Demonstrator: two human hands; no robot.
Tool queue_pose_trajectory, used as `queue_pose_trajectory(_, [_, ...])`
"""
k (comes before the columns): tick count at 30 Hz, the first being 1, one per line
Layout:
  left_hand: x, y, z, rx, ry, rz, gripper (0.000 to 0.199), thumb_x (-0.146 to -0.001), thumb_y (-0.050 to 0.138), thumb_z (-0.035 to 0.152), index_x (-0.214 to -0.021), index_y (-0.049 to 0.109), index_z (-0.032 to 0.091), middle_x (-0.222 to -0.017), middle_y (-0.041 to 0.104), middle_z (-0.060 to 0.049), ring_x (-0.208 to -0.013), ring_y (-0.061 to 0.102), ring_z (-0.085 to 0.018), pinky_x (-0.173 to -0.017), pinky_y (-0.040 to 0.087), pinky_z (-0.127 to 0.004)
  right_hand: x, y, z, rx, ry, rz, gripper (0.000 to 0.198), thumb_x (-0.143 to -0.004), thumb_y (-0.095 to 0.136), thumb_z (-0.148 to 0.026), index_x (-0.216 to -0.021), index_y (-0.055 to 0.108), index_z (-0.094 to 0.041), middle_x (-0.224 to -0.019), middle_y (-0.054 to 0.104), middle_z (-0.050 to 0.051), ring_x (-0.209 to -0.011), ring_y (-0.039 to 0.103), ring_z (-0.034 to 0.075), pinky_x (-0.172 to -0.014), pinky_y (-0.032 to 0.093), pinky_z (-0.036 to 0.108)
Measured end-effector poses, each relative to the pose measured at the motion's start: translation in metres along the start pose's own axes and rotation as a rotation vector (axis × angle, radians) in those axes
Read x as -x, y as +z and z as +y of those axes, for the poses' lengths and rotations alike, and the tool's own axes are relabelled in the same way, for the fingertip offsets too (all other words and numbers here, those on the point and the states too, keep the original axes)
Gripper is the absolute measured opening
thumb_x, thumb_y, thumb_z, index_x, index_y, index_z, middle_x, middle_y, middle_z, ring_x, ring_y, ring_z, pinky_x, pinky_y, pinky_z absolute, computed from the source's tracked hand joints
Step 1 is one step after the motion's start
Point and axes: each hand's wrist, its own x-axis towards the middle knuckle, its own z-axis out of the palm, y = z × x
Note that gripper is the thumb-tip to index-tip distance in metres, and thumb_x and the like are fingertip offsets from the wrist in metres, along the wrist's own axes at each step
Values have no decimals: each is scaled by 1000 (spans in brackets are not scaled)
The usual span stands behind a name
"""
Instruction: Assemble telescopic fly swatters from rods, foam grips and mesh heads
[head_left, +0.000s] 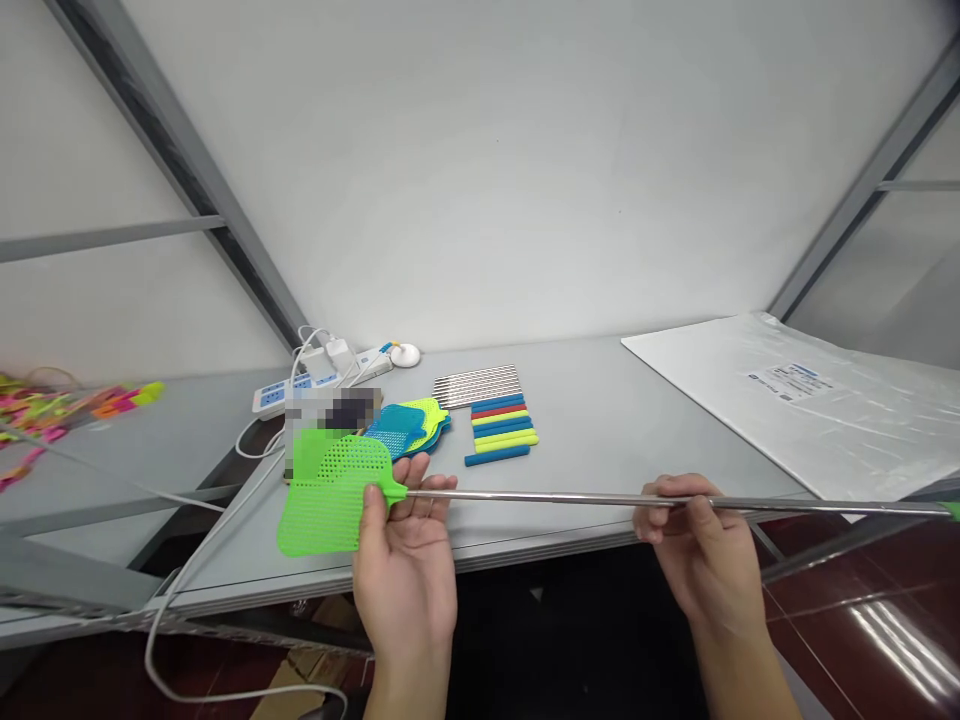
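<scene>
A green fly swatter point(337, 510) with a long metal rod is stretched across in front of me, above the table's front edge. My left hand point(409, 545) supports its perforated head near the neck, thumb on top and the other fingers spread beneath. Around the rod, my right hand point(701, 535) is closed, thumb and fingers pinching it. A bit of green shows at the rod's far right end. Behind my left hand lie blue and yellow swatter heads point(409, 425). Farther back are a row of metal rods point(480, 384) and several blue, red and yellow handle tubes point(501, 428).
A power strip point(270, 398) with plugs and white cables is at the back left, beside a round white device point(405, 355). A white wrapped panel point(795, 390) lies on the right. Colourful strips point(60, 415) lie at far left. Grey metal posts frame the table.
</scene>
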Motion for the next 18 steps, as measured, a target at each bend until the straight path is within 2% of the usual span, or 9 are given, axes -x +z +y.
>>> queue_pose_trajectory(3, [-11, -3, 10, 14, 35, 34, 24, -94, 53, 33, -91, 70, 16, -95, 74, -6, -79, 69, -16, -82, 56, -35, -5, -2, -2, -64, -29, 63, 21, -85, 68, -43, -85, 71, -23, -63, 55, -1, -57, 50, 11, -52, 41, 27])
queue_pose_trajectory(8, [-18, -6, 11, 7, 78, 85, 25, -95, 53, 35, -91, 70, 17, -91, 74, -4, -76, 69, -15, -75, 57, -30, -10, -2, 1, 26, -59, 123, 5, -84, 71, -29, -83, 72, -23, -62, 55, -2, -54, 50, 9, -52, 41, 26])
queue_pose_trajectory(11, [2, -2, -11, -17, 20, 18, 24, -93, 57, 39, -90, 71, 19, -90, 74, -4, -77, 70, -16, -73, 57, -29, -4, 17, 9, 152, -87, -1, 3, -83, 71, -25, -84, 74, -25, -70, 61, 0, -56, 53, 10, -52, 43, 26])
queue_pose_trajectory(14, [35, 5, -40, -89, -182, -169, 27, -86, 66, 42, -95, 72, 18, -97, 74, -9, -92, 70, -21, -80, 56, -32, 4, 47, 20, 252, -68, -235, 8, -82, 72, -22, -86, 77, -27, -72, 65, 1, -65, 60, 14, -58, 47, 28])
queue_pose_trajectory(16, [54, 8, -52, -94, -226, -196, 31, -85, 68, 45, -96, 73, 18, -101, 73, -10, -101, 69, -23, -89, 54, -34, 6, 63, 26, 225, -31, -292, 9, -82, 72, -22, -86, 77, -28, -75, 69, 1, -68, 62, 14, -63, 50, 29])
queue_pose_trajectory(18, [64, 11, -55, -85, -204, -189, 32, -86, 67, 46, -99, 73, 18, -104, 73, -10, -104, 68, -23, -89, 54, -34, 5, 69, 30, 189, 9, -298, 11, -81, 73, -23, -88, 77, -30, -83, 73, 2, -74, 65, 16, -67, 52, 29])
